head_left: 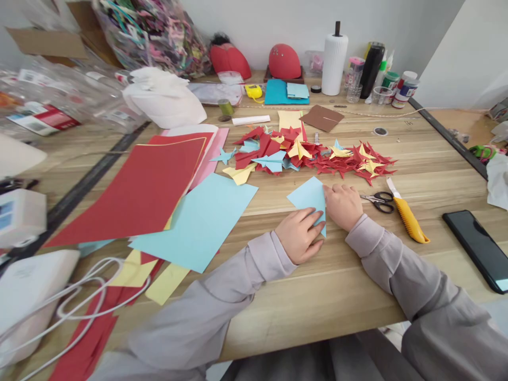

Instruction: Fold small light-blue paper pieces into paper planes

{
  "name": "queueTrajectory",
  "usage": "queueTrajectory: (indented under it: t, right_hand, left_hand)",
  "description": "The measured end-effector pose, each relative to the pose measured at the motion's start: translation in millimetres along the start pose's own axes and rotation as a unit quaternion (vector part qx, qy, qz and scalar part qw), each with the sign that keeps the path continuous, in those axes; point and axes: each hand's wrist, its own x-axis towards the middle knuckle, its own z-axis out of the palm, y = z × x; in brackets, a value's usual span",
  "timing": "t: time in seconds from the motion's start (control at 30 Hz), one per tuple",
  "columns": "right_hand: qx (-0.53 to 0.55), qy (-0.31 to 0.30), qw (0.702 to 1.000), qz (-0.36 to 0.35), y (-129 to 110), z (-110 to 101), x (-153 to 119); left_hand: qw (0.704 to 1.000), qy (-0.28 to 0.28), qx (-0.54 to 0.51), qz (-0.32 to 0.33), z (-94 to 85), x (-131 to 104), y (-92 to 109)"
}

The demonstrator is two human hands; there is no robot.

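Note:
A small piece of light blue paper [307, 194], folded with a straight right edge, lies on the table in front of me. My left hand [300, 235] rests on its lower part, fingers slightly spread and pressing it down. At the paper's right edge is my right hand [343, 205], its fingers curled in and the fingertips at the crease; the thumb is mostly hidden. Just beyond the paper sits a pile of folded red paper stars [333, 164], mixed with blue and yellow ones. Black-handled scissors [383, 202] lie close to the right hand.
A yellow cutter [411, 219] and a phone [480, 248] lie at the right. Large red sheets [138, 185] and a blue sheet [198, 219] spread at the left, near a white cable [95, 275]. Bottles, including a white one [334, 63], stand along the back.

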Motion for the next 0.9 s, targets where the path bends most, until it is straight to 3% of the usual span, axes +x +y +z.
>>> queueTrajectory:
  t: [0.47, 0.7, 0.9]
  right_hand:
    - [0.022, -0.009, 1.000, 0.000, 3.9, 0.6, 2.6]
    - [0.007, -0.015, 1.000, -0.008, 2.1, -4.5, 1.4]
    - [0.003, -0.025, 1.000, 0.001, 0.8, -4.9, 1.8]
  left_hand:
    - [0.988, -0.072, 0.030, -0.136, 4.8, 38.0, -2.2]
    - [0.990, -0.063, 0.031, -0.125, 2.6, 39.8, -0.8]
    - [0.992, -0.060, 0.065, -0.088, -4.2, 38.3, 13.9]
